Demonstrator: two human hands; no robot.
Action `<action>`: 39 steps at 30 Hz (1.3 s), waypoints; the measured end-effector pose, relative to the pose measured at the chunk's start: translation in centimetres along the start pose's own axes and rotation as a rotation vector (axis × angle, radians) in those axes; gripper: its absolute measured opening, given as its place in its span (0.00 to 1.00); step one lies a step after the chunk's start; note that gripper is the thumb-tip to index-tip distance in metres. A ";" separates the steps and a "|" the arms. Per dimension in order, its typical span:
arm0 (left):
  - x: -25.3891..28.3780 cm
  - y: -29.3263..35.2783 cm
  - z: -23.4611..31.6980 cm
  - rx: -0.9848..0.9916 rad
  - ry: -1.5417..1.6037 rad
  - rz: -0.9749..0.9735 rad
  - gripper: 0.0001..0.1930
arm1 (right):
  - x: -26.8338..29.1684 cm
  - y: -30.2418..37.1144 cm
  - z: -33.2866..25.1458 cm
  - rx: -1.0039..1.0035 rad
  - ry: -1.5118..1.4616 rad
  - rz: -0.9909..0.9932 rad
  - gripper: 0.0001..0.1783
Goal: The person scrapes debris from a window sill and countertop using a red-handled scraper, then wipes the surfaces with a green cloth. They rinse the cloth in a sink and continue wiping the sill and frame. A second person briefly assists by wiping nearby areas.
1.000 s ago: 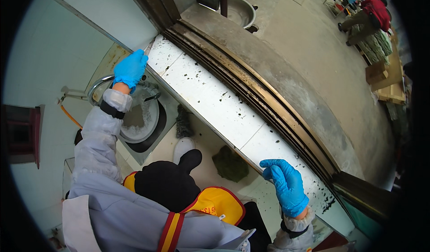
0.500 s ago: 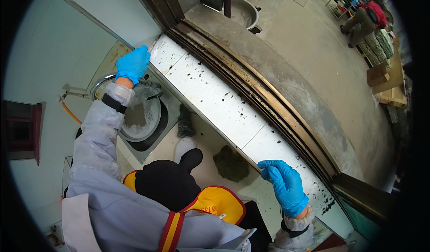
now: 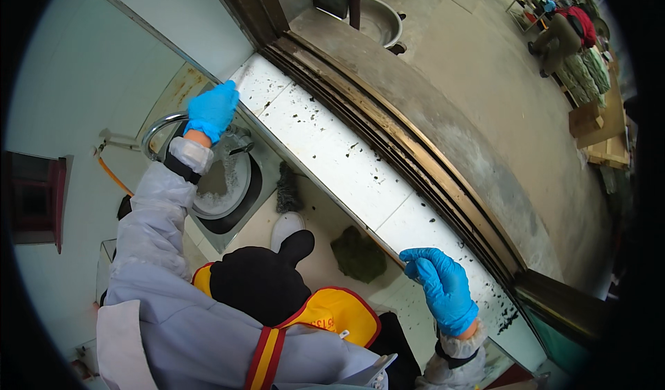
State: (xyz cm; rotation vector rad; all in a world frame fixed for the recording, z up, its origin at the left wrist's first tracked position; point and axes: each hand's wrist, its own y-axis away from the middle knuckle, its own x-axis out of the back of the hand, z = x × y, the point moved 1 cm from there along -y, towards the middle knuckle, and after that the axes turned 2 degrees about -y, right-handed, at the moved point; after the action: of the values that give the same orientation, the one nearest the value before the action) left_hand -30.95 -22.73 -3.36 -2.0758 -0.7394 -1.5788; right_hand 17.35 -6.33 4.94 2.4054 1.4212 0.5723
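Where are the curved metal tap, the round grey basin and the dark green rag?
curved metal tap (image 3: 154, 128), head view, on the top of its bend
round grey basin (image 3: 239, 195), head view, on its right rim
dark green rag (image 3: 358, 254), head view, on its middle

A basin sits in the sink left of the ledge, under the faucet.

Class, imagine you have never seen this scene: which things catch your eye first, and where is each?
Two bright blue gloves stand out: the left hand rests at the far end of a long white tiled ledge speckled with dark bits, and the right hand rests on its near edge. Below the left hand, a curved metal tap hangs over a round basin.
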 end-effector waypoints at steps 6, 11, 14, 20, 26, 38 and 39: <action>0.0 1.2 -0.3 0.004 0.050 0.134 0.13 | 0.0 0.1 0.0 0.003 -0.006 0.030 0.14; 1.1 0.2 0.3 0.008 0.022 0.020 0.12 | -0.1 0.1 -0.2 0.036 0.045 0.012 0.14; 1.4 2.3 2.1 -0.155 0.119 0.083 0.13 | 0.0 0.1 -0.3 0.061 0.057 0.018 0.14; 1.9 2.3 1.7 -0.003 0.206 -0.010 0.13 | 0.2 0.3 -0.5 0.015 0.039 0.034 0.14; 2.3 6.4 7.7 -0.289 0.131 0.004 0.06 | 0.4 0.5 -0.8 0.047 0.051 0.035 0.14; 4.0 5.3 6.7 -0.084 0.133 -0.115 0.12 | 1.0 1.6 -0.4 0.014 0.017 0.065 0.14; 3.9 6.6 7.9 -0.126 0.259 -0.100 0.12 | 1.0 1.6 -0.4 0.012 0.018 0.069 0.14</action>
State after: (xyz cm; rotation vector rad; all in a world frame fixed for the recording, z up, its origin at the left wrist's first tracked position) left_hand -20.05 -22.27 -1.78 -1.8924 -0.6746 -1.9497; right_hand 18.85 -6.19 6.18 2.4725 1.3571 0.6046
